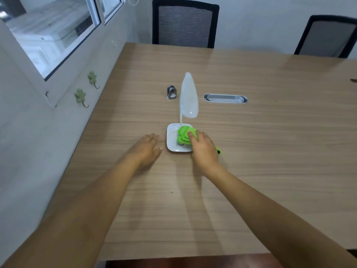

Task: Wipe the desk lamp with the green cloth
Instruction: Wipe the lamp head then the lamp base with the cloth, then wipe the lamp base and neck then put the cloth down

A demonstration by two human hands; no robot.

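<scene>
Green cloth [184,136], white lamp [189,95], wood-grain table [270,151]

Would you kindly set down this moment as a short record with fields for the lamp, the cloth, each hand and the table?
lamp: white desk lamp, upright, square base
cloth: green cloth bunched on the base
right hand: right hand pressing the cloth down
left hand: left hand flat on the table, beside the base, apart from it
table: wooden table; small metal object behind the lamp
</scene>
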